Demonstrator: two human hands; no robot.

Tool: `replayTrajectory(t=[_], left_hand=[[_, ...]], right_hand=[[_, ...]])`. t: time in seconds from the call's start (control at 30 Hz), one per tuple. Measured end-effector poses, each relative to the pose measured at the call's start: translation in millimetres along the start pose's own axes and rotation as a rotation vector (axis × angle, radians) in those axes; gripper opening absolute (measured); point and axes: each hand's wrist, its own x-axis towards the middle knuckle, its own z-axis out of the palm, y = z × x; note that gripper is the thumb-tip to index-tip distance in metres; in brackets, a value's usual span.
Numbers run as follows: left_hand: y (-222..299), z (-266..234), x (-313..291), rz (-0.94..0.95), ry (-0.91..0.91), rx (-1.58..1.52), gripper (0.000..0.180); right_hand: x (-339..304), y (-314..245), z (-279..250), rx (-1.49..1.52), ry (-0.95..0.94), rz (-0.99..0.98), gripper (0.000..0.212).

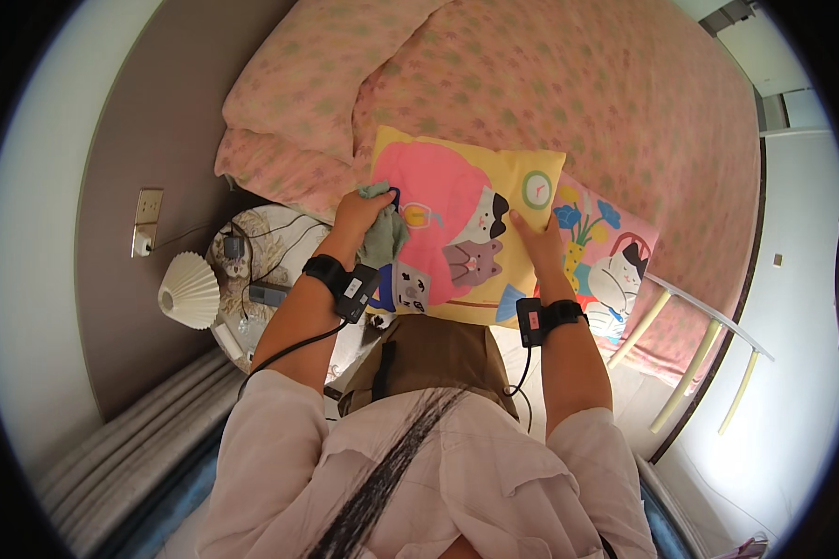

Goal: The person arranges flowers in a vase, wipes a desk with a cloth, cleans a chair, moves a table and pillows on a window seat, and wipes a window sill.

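Observation:
A yellow cushion (531, 172) printed with a pink shape, cats and a clock is held up in front of me, over the bed's near edge. My left hand (359, 216) is closed on a crumpled grey-green cloth (384, 238) at the cushion's left side. Some of its fingers are hidden by the cloth. At the right side, my right hand (538, 244) grips the cushion's edge, its thumb on the printed face and other fingers partly out of sight. Behind it to the right lies a pink cushion (615, 224) with blue flowers and a white cat.
A bed (569, 74) with pink patterned bedding and a pillow (298, 79) fills the far side. To the left, a round table (289, 326) carries cables and small devices beside a pleated lampshade (191, 291). A rack with cream bars (685, 377) is at the right.

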Motion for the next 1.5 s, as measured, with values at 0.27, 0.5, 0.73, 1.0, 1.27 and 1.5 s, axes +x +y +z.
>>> replayTrajectory(t=[0.27,0.5,0.73,1.0,1.27,1.5], left_hand=[[-13.7,27.2,70.2,-0.145,-0.083,-0.076,0.021],[-40.8,40.7,102.4,0.067,-0.075,0.278,0.029],[-41.7,28.7,71.0,0.244,0.150,0.627,0.044],[-38.9,34.5,-4.9,0.328,-0.080,0.354,0.042],[-49.1,90.8,-99.7,0.417,-0.608,0.495,0.037],[-33.5,175.6,-197.2,0.560,-1.125,0.664,0.034]], right_hand=[[38.5,22.4,15.6,-0.155,0.086,0.051,0.084],[51.6,47.1,18.9,-0.271,0.020,-0.087,0.089],[52.4,73.0,10.8,-0.146,-0.080,-0.144,0.074],[-19.8,64.0,-37.9,0.107,-0.166,-0.001,0.032],[-198.0,115.5,-93.4,0.454,0.110,0.257,0.011],[-351.0,157.8,-123.6,0.679,0.572,0.413,0.013]])
